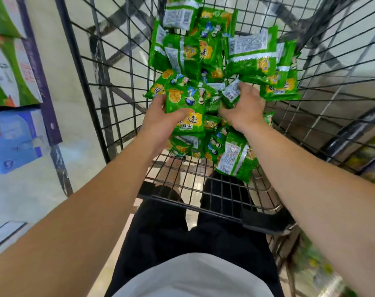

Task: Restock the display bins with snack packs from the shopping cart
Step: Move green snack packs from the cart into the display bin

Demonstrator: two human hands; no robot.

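Both hands reach down into a black wire shopping cart [109, 86] that holds a loose heap of green snack packs [208, 50]. The heap overlaps too much for an exact count; roughly twenty packs show, some face up with yellow cracker pictures and cartoon figures, some turned to their white label backs.

The left hand [161, 123] grips one face-up pack [187, 110] at the near left of the heap, thumb pressed across its front and fingers curled behind its left edge. The right hand [244, 110] is just right of it, fingers curled down around a smaller pack [231, 92] whose barcode side shows; how many packs it has hold of cannot be told. The two hands are close together but apart.

One pack [235, 157] leans against the near right wall of the cart. To the left stands a purple shelf frame [43, 86] with three boxes, two green-and-white [13, 67] and one blue [15, 140]. The person's black trousers [193, 232] show below.
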